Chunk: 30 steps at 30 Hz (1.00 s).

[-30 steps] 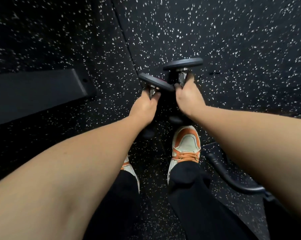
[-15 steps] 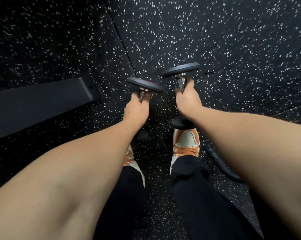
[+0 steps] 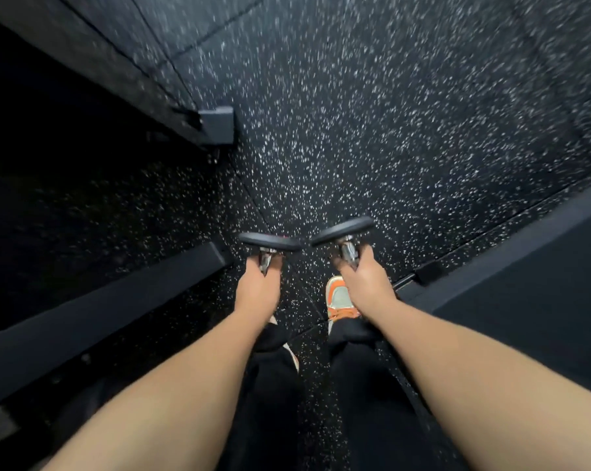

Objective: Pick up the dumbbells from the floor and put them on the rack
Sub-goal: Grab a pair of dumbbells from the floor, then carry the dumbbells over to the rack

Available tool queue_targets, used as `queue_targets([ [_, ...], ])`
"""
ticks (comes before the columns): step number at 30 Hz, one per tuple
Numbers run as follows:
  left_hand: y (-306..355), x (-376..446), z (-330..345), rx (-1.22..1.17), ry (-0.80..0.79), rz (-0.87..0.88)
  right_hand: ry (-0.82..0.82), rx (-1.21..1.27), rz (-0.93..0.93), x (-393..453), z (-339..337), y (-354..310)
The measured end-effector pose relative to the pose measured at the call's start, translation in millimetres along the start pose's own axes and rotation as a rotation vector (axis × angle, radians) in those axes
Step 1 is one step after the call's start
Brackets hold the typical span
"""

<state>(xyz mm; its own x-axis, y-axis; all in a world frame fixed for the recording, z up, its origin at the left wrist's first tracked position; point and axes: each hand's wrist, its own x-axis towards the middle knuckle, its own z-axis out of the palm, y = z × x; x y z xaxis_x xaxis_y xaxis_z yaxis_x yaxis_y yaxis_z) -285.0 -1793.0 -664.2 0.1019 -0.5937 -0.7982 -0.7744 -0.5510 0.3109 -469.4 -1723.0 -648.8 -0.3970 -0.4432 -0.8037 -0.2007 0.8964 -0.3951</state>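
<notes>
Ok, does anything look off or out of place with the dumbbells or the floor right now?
Nothing stands out. The left hand grips the left dumbbell and the right hand grips the right dumbbell, both held off the speckled floor. The picture is motion-blurred, so fine damage cannot be ruled out.

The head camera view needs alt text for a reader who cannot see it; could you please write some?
Looking down, a person's left hand and right hand each grip a dumbbell, the left dumbbell and right dumbbell, above a black speckled floor. An orange-and-white shoe shows below; dark equipment bars flank them.
</notes>
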Motion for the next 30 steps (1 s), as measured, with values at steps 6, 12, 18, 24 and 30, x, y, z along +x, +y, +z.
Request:
queue_targets([
  [6,63.0,-102.6,-63.6,0.039,0.044,0.095,0.074,0.132,0.000,-104.3,-71.9,-37.0],
  [12,100.3,-164.0,-93.1,0.111,-0.015,0.246,0.231,0.288,0.079,-172.9,-110.1,-38.7],
  [18,110.8,-204.0,-97.1,0.258,-0.146,0.389,0.407,0.457,0.204,-234.9,-112.8,-13.1],
  [24,98.9,-240.5,-89.0,0.428,-0.289,0.506,0.540,0.699,0.375,-300.6,-75.0,32.4],
  [30,81.2,-281.1,-61.4,0.656,-0.368,0.605,0.636,0.892,0.595,-366.2,-28.7,87.9],
])
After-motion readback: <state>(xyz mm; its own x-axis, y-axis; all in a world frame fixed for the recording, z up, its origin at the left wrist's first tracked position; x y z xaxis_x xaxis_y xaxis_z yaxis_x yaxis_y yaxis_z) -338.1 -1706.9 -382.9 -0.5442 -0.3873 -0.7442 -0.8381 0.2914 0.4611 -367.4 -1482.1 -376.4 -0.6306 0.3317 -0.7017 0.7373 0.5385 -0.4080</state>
